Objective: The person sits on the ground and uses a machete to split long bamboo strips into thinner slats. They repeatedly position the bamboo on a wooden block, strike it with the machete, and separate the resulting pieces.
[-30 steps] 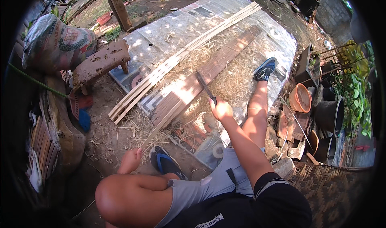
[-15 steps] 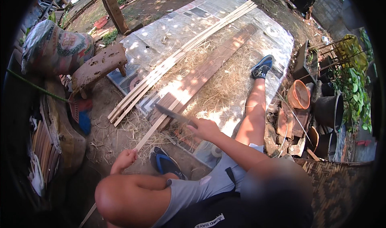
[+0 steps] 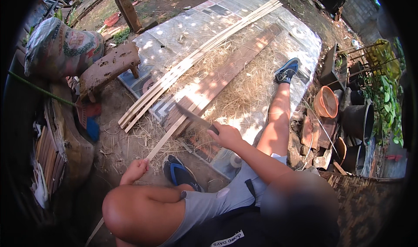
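My right hand (image 3: 228,136) is closed round the handle of a knife. Its dark, broad blade (image 3: 195,116) points left and lies across a pale bamboo-like strip (image 3: 162,144). Down at the lower left, my left hand (image 3: 136,170) pinches that strip between closed fingers. From there the strip runs up onto a brown wooden plank (image 3: 222,80), and its other end shows below my bent knee. Whether the blade touches the strip or hovers just over it, I cannot tell.
Several pale strips (image 3: 196,57) lie left of the plank. Curly shavings (image 3: 241,94) cover the patterned sheet (image 3: 300,38) underneath. A low wooden stool (image 3: 111,66) and a filled sack (image 3: 65,42) stand left. An orange pot (image 3: 325,102) and dark buckets (image 3: 358,120) sit right.
The knife and my right hand have shifted slightly up and to the right, farther along the strip. My left hand keeps its pinch in nearly the same place. The view has shifted a little.
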Available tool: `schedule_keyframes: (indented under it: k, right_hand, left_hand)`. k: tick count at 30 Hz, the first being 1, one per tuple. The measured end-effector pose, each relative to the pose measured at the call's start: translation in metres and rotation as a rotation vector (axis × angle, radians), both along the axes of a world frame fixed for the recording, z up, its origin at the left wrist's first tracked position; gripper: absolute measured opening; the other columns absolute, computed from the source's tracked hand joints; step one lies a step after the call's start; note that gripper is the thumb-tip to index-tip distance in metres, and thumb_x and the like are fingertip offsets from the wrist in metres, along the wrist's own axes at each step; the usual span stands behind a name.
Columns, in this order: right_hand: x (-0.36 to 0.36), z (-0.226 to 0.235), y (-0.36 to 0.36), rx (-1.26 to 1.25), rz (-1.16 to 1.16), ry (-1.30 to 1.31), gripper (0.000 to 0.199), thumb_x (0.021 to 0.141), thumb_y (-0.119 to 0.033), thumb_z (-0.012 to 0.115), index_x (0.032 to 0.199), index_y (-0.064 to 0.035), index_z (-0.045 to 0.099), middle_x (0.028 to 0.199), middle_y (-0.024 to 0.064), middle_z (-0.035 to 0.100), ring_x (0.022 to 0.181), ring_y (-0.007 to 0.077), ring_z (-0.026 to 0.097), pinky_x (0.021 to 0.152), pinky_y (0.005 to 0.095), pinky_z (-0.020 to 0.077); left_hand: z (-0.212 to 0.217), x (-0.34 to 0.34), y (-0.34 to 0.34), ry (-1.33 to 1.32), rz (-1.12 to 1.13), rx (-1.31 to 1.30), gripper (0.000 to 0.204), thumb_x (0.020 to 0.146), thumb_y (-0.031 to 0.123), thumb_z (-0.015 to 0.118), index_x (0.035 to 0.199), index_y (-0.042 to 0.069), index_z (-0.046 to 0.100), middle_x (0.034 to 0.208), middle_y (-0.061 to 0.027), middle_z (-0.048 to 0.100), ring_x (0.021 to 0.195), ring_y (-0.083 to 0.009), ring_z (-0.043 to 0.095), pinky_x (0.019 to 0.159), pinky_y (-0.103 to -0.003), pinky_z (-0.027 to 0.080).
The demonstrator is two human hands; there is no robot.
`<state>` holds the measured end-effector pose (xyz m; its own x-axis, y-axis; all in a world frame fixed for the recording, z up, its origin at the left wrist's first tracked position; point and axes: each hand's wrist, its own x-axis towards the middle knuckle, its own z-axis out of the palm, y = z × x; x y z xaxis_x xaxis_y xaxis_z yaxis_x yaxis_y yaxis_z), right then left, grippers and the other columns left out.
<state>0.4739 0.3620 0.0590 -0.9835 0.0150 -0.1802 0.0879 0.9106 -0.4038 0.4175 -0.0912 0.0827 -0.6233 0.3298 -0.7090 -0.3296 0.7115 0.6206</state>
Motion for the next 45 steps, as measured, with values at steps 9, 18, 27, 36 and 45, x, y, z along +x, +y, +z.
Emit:
schedule_keyframes:
  k: [9, 18, 27, 36, 45]
  right_hand:
    - [0.001, -0.001, 0.007, 0.042, 0.068, 0.085, 0.048, 0.1, -0.057, 0.056, 0.117, -0.0137, 0.066, 0.08, 0.0168, 0.072, 0.077, 0.0376, 0.073, 0.066, 0.0487, 0.0579]
    - [-0.023, -0.011, 0.029, -0.229, -0.381, 0.08, 0.046, 0.103, -0.051, 0.052, 0.12, -0.0084, 0.059, 0.082, 0.0222, 0.071, 0.081, 0.0433, 0.071, 0.071, 0.0533, 0.0555]
    - [-0.016, -0.011, 0.033, -0.186, -0.397, -0.113, 0.049, 0.101, -0.056, 0.053, 0.115, -0.0094, 0.059, 0.078, 0.0187, 0.069, 0.072, 0.0381, 0.071, 0.062, 0.0477, 0.0574]
    - [-0.014, -0.064, 0.069, 0.096, -0.358, 0.354, 0.041, 0.099, -0.049, 0.061, 0.11, -0.0094, 0.064, 0.069, 0.0178, 0.068, 0.075, 0.04, 0.072, 0.066, 0.0489, 0.0574]
    - [-0.007, -0.061, 0.082, -0.254, -0.562, 0.179, 0.032, 0.102, -0.042, 0.061, 0.109, -0.0106, 0.066, 0.08, 0.0209, 0.072, 0.08, 0.0425, 0.072, 0.069, 0.0495, 0.0562]
  left_hand:
    - [0.004, 0.0, 0.002, 0.177, 0.042, -0.02, 0.041, 0.108, 0.036, 0.05, 0.086, 0.005, 0.064, 0.064, -0.0078, 0.062, 0.058, -0.0186, 0.058, 0.056, -0.037, 0.044]
    - [-0.02, -0.002, 0.032, 0.408, -0.182, -0.289, 0.046, 0.107, 0.041, 0.051, 0.088, 0.005, 0.071, 0.066, -0.0131, 0.064, 0.06, -0.0258, 0.061, 0.063, -0.041, 0.049]
    - [-0.011, -0.011, 0.026, 0.174, -0.062, -0.078, 0.057, 0.108, 0.044, 0.049, 0.072, 0.004, 0.066, 0.059, -0.0038, 0.056, 0.057, -0.0153, 0.052, 0.058, -0.035, 0.045]
    - [0.011, -0.02, 0.028, 0.06, 0.0, -0.127, 0.05, 0.106, 0.046, 0.054, 0.087, 0.002, 0.069, 0.062, -0.0056, 0.06, 0.049, -0.0133, 0.053, 0.052, -0.035, 0.046]
    - [0.081, -0.016, 0.019, 0.436, -0.044, -0.335, 0.041, 0.101, 0.038, 0.065, 0.09, -0.001, 0.066, 0.066, -0.0142, 0.058, 0.059, -0.0219, 0.055, 0.06, -0.041, 0.045]
